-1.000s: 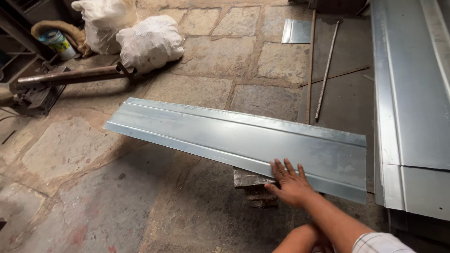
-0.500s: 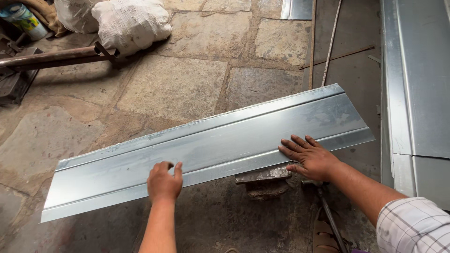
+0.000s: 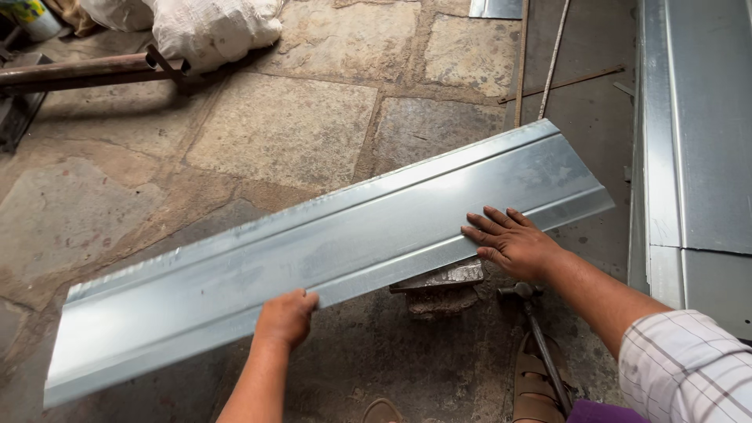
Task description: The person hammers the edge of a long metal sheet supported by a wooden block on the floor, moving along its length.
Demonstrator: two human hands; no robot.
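Note:
A long galvanized metal sheet with folded edges lies slanted across the stone floor, its right part resting on a small metal block. My left hand grips the sheet's near edge around its middle. My right hand lies flat, fingers spread, on the sheet's near edge toward the right end. A hammer lies on the floor just below my right wrist, its head by the block.
More folded metal sheets lie along the right side. Thin metal rods lie at the back. White sacks and a rusty pipe sit at the top left. My sandalled feet are at the bottom.
The sheet has swung so its left end comes nearer to me. My left hand came in and now grips the near edge; my right hand stays flat on the right part.

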